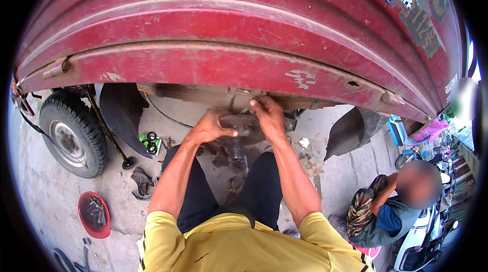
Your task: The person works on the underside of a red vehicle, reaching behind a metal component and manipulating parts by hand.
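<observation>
Both my bare hands work low under the edge of a red metal vehicle body point(203, 64). My left hand point(208, 127) lies at the left side of a dark, greasy metal assembly point(243, 121). Its thumb points right across the metal, and the other fingers are partly hidden, curled against it. Close by on the right, my right hand point(269, 117) is closed in a pinch around a thin, small metal piece point(246, 109), too small to name. A dark cylindrical part point(237, 149) sticks out of the assembly toward me, between my knees.
A wheel point(71, 137) stands at left beside a rod and black mudguard point(122, 114); another mudguard point(351, 132) hangs at right. A red bowl point(94, 214) holds metal parts. A green package point(151, 142) and dark rag point(142, 183) lie nearby. A person point(391, 206) crouches at right.
</observation>
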{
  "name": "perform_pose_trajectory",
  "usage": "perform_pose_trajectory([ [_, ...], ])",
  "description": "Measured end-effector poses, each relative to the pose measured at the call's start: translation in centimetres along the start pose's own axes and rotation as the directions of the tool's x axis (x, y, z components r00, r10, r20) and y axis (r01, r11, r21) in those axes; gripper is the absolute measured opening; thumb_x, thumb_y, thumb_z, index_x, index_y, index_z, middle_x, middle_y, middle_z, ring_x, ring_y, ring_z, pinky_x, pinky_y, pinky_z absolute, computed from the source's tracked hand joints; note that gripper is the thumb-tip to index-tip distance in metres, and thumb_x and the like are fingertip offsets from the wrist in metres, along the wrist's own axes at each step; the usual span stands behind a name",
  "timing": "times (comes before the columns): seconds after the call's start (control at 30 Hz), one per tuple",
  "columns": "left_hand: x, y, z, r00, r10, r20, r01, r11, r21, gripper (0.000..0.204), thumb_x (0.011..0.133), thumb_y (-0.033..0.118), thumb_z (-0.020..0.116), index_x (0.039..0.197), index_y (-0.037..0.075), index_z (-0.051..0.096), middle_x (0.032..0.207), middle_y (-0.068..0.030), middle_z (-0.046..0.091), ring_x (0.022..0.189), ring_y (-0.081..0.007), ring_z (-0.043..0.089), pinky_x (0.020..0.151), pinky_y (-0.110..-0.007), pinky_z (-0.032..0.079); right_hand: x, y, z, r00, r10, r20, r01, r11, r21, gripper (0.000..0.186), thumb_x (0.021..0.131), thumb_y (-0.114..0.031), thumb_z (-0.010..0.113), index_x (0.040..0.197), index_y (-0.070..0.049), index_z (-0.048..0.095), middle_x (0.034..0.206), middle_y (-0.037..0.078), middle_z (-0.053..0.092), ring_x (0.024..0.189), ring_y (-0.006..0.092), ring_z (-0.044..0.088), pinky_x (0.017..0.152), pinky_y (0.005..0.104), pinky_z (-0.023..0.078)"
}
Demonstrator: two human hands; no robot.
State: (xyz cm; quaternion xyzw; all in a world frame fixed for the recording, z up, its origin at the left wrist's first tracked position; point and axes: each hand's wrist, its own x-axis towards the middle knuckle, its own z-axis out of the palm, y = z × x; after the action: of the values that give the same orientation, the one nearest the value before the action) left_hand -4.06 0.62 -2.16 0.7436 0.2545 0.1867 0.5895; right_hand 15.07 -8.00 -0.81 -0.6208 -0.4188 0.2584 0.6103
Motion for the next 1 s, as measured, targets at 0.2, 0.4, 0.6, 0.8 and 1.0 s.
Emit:
perform_pose_trajectory([
  [0.2,0.1,0.2,0.2,1.0,0.004,-0.004,-0.004,0.998,-0.067,0.065,0.067,0.013,0.09,0.122,-0.009,0.063,0.112,-0.0186,0.072,0.105,-0.0249,0.067,0.095,-0.036,0.051,-0.2,0.2,0.5,0.999,0.016,0.038,-0.003,0.94,-0.341,0.028,0.097,-0.025,0.067,0.102,0.002,0.066,0.084,0.015,0.072,0.078,0.0238,0.07,0.072,0.0367,0.051],
  [0.4,0.1,-0.8,0.4,0.993,0.046,-0.106,-0.039,0.997,0.069,0.074,0.065,0.019,0.093,0.124,-0.01,0.062,0.112,-0.0188,0.071,0.103,-0.0254,0.067,0.094,-0.035,0.051,-0.1,-1.6,1.9,0.998,-0.015,0.067,0.05,0.825,-0.562,0.038,0.099,-0.036,0.057,0.113,-0.001,0.062,0.098,0.028,0.068,0.096,0.0503,0.063,0.08,0.0527,0.049],
  [0.6,0.3,-1.6,0.9,0.99,0.043,-0.132,-0.037,0.998,0.047,0.07,0.065,0.019,0.093,0.122,-0.008,0.063,0.11,-0.0174,0.071,0.103,-0.0242,0.066,0.094,-0.036,0.051,-0.2,-0.7,1.7,0.996,0.02,-0.082,-0.058,0.872,-0.485,0.034,0.098,-0.033,0.058,0.103,0.0,0.066,0.087,0.023,0.07,0.087,0.0407,0.068,0.076,0.0461,0.051],
  [0.8,0.3,-1.6,1.1,0.991,0.028,-0.128,-0.022,0.998,0.051,0.068,0.066,0.019,0.092,0.121,-0.008,0.064,0.108,-0.0172,0.072,0.102,-0.0236,0.067,0.094,-0.035,0.051,1.0,3.5,-0.5,0.975,0.203,-0.087,-0.212,0.97,-0.118,0.029,0.097,-0.027,0.065,0.096,0.001,0.068,0.08,0.007,0.07,0.074,0.0193,0.062,0.074,0.0349,0.048],
  [1.0,0.6,-1.9,0.6,0.995,0.012,-0.095,-0.005,0.997,0.073,0.074,0.067,0.018,0.093,0.126,-0.011,0.061,0.112,-0.0193,0.072,0.101,-0.023,0.067,0.093,-0.035,0.052,1.6,3.3,-2.1,0.913,0.408,0.006,-0.409,0.913,0.016,0.03,0.094,-0.029,0.071,0.094,0.001,0.068,0.084,0.003,0.066,0.077,0.0145,0.055,0.072,0.0326,0.045],
])
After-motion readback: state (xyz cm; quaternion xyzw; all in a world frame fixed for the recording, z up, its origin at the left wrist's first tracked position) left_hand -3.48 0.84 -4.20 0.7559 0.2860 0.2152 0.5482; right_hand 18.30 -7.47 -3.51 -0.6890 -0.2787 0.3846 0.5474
